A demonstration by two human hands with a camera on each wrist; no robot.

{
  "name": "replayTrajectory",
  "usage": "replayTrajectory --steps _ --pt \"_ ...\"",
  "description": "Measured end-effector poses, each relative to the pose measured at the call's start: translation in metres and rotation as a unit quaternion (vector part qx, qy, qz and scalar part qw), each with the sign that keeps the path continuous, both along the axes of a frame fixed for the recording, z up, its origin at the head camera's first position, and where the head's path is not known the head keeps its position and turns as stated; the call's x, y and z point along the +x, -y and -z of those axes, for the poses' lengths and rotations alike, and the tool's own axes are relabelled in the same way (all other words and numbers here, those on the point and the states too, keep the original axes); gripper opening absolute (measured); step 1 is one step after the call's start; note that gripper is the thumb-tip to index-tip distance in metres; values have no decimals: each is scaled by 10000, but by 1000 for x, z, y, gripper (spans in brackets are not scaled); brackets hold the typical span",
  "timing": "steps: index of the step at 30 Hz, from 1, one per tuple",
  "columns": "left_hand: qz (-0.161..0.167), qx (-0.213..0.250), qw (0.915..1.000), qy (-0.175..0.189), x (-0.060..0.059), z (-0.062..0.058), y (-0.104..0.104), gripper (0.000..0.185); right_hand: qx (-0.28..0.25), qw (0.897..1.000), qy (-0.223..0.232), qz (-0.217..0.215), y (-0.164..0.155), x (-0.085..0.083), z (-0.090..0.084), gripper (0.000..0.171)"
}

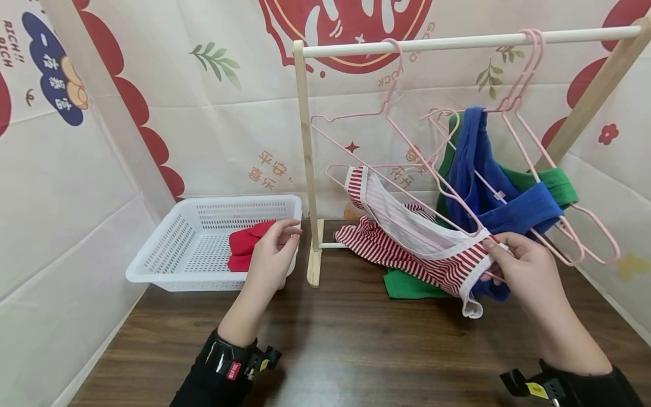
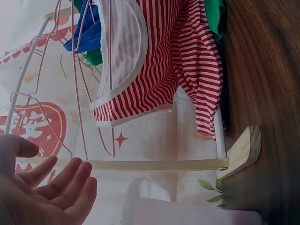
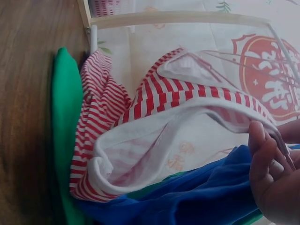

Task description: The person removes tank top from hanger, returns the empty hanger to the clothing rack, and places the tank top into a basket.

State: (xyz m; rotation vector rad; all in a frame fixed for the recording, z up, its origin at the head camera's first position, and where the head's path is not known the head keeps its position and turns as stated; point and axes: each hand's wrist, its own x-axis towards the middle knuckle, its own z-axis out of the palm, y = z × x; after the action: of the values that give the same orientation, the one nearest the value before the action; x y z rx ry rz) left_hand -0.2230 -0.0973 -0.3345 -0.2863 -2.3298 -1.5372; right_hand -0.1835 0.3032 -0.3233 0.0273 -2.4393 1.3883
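Note:
A red-and-white striped tank top [image 1: 422,249] with white trim hangs on a pink hanger [image 1: 432,169] from the rack. At its right shoulder, my right hand [image 1: 529,268] pinches the strap beside the hanger's end. The right wrist view shows the thumb and fingers of that hand [image 3: 274,173] at the white-edged strap, with an armhole gaping below. My left hand [image 1: 274,251] holds nothing, fingers loosely bent, over the right side of a white basket [image 1: 168,265]. In the left wrist view, this hand [image 2: 58,190] is apart from the top's other shoulder.
Blue [image 1: 473,169] and green [image 1: 559,186] garments hang on pink hangers at the right. The rack has a white top rail [image 1: 458,42] and a wooden left post [image 1: 305,141]. Red cloth [image 1: 244,249] lies in the basket. Printed fabric walls surround the wooden table [image 1: 356,350].

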Motion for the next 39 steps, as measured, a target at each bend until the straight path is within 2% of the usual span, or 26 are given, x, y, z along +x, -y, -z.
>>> replayTrajectory --steps 4,9,14,17,23,30,39 --pt "-68 48 10000 30 -2 1 1 34 -505 9978 140 -398 -8 -2 8 21" --pt "-103 183 9997 112 -8 4 2 42 -1312 9869 93 -934 -17 -6 19 20" --pt "-106 274 9994 173 -13 6 3 47 -1570 9785 -75 -1333 -24 -8 26 22" --pt "-24 292 9994 161 -15 7 3 49 -1669 9756 -38 -1423 -27 -9 29 22" --pt "63 100 9997 207 -18 8 0 51 -2222 9588 133 -1763 -35 -8 36 25" --pt "52 295 9990 324 -21 9 -4 53 -2395 9490 252 -2033 -42 -8 40 29" --pt "106 255 9993 257 -31 7 -11 54 -2340 9469 454 -2160 -44 -9 42 32"
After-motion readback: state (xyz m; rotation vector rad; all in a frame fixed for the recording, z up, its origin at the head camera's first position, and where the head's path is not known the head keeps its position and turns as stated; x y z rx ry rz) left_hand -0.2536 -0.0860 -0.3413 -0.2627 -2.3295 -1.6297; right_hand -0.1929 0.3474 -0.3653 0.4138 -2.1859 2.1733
